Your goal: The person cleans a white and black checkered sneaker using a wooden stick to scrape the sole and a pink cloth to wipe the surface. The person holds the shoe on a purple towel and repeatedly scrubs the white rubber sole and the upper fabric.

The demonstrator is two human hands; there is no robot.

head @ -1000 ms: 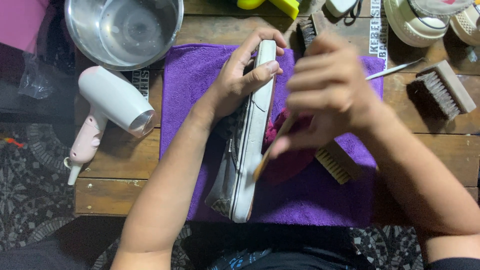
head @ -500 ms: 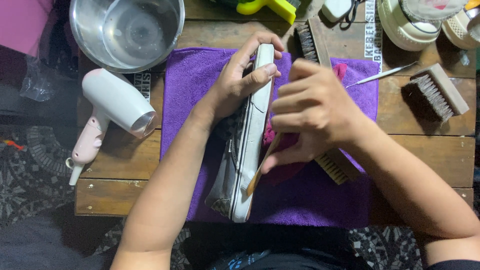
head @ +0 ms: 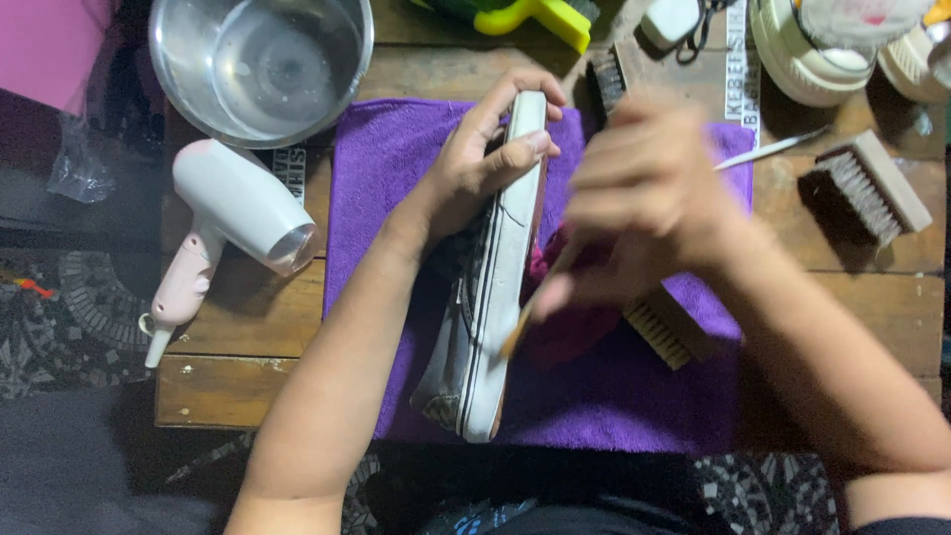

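A sneaker [head: 487, 327] with a white rubber sole lies on its side on a purple towel [head: 614, 396]. My left hand [head: 485, 159] grips the far end of the sneaker, fingers over the sole. My right hand [head: 644, 198], blurred by motion, holds a thin wooden-handled brush [head: 530, 307] whose tip touches the white sole edge. A dark red cloth [head: 570, 327] lies just right of the sneaker under my right hand.
A steel bowl [head: 178, 40] of water and a white and pink hair dryer [head: 228, 218] sit at the left. Wooden brushes [head: 872, 188] [head: 669, 332] lie at the right. White tubs [head: 802, 59] stand at the back right, a yellow-green tool [head: 535, 15] at the back.
My right hand has shifted slightly away and to the right along the sole with the thin brush, now blurred. My left hand keeps its grip on the sneaker.
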